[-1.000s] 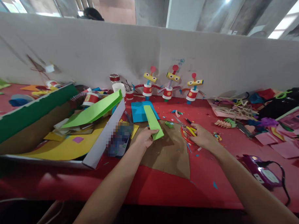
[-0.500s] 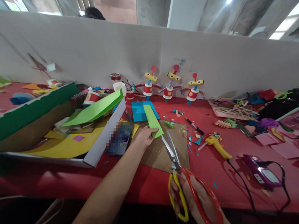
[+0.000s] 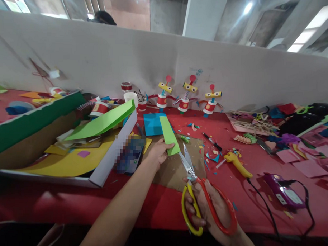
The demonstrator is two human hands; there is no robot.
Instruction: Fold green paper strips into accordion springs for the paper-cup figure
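Pinches a green strip with the left hand, grips spread-bladed scissors in the right hand, beside the strip's near end

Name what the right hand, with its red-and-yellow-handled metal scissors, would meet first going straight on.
Scissors leading, the right hand would probably meet the lime-green paper strip in the left hand; depth leaves any present contact unclear.
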